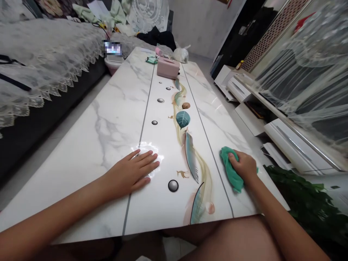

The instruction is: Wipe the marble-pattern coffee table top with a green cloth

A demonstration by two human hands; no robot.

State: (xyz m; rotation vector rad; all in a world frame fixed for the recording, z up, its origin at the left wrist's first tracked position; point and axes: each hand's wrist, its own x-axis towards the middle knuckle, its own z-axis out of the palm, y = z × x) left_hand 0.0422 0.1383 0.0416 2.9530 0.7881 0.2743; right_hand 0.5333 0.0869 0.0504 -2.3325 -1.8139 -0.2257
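My left hand [137,168] lies flat on the glossy white table [108,145], palm down with its fingers spread and nothing under them that shows. Toward the table's right edge, my right hand [244,166] is closed around a crumpled green cloth [231,170]. The cloth bunches out past the thumb and rests against the tabletop. Grey marbling covers the table's sides, and a printed strip of leaves, feathers and small deer runs down its middle between two dark lines.
A pink tissue box [168,68] stands at the table's far end, with a green packet [151,59] and a plastic bag [181,54] near it. Left is a lace-covered sofa [54,54]; right are a white cabinet [293,141] and a leafy plant [304,199].
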